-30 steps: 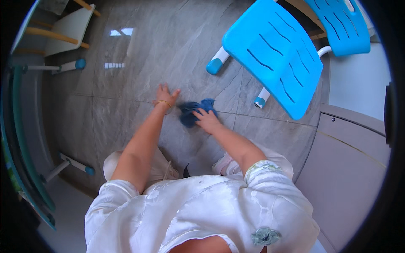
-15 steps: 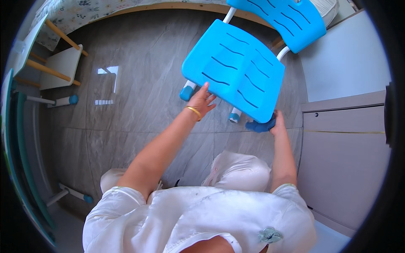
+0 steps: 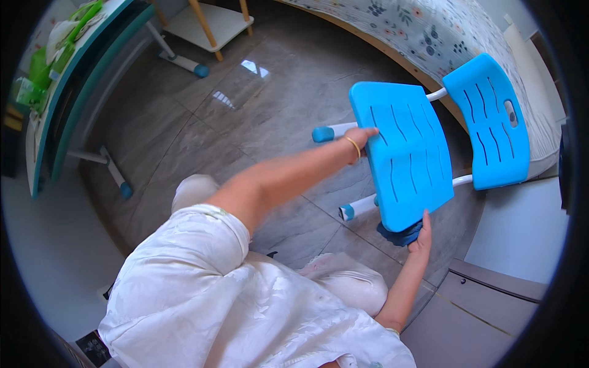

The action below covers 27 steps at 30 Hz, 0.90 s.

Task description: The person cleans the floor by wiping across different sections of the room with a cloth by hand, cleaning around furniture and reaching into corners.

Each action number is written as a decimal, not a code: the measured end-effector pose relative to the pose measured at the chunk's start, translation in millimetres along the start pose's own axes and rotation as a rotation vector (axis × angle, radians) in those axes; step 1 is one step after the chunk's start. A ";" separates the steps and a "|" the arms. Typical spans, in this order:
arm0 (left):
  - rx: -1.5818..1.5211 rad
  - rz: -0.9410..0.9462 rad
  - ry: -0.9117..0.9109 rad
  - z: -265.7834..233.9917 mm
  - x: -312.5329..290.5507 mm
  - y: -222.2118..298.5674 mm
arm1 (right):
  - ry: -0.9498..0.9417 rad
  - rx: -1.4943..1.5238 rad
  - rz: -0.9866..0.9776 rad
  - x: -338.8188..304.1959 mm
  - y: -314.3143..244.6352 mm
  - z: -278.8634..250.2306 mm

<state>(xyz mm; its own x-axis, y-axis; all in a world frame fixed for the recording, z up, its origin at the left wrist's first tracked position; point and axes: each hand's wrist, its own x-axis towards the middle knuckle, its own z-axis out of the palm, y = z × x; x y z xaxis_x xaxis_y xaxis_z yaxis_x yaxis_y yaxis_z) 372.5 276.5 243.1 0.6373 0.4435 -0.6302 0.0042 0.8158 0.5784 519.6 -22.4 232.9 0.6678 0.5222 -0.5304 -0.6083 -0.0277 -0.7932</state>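
Note:
A bright blue plastic chair (image 3: 408, 147) with slotted seat and white tubular legs stands in front of me, its separate backrest (image 3: 491, 126) toward the right. My left hand (image 3: 361, 140) is closed on the seat's front edge, thumb on top and the other fingers mostly hidden beneath. At the seat's near corner, my right hand (image 3: 419, 238) grips a dark blue cloth (image 3: 399, 234) against the edge and underside. Its thumb points up along the seat's side. A front leg (image 3: 359, 207) with a blue foot cap shows between my hands.
A teal-edged desk (image 3: 80, 80) holding green items stands at left, near a small white shelf (image 3: 205, 27) with wooden legs. Behind the chair is a bed (image 3: 405, 27) with a floral cover. A grey-brown cabinet (image 3: 472, 313) sits at lower right, on grey tile floor (image 3: 276, 104).
The view has turned, so the chair appears farther right and rotated. My left hand went from spread fingers by the seat's front edge to gripping it. My right hand keeps the cloth at the corner.

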 end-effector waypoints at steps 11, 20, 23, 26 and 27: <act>0.014 0.187 0.328 -50.1 -18.2 40.7 | -0.517 0.023 0.527 22.6 -1.1 59.1; -0.134 0.370 0.745 -165.7 -107.7 83.8 | -0.655 -0.106 0.493 23.8 88.4 211.0; -0.182 0.423 0.787 -278.7 -148.6 97.8 | -0.729 -0.184 0.356 -1.6 151.9 285.6; -0.218 0.423 0.925 -355.8 -195.1 76.1 | -0.759 -0.465 0.267 -31.3 192.7 305.8; -0.265 0.437 0.990 -359.3 -199.8 65.6 | -0.783 -0.495 0.254 -36.3 187.4 297.6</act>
<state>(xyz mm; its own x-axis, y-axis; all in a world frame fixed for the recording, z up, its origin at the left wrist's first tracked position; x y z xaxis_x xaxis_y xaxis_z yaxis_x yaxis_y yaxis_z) -31.5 374.8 220.9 -0.3528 0.7160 -0.6024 -0.3103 0.5178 0.7972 253.8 207.1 192.6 -0.0439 0.8672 -0.4961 -0.3254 -0.4819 -0.8136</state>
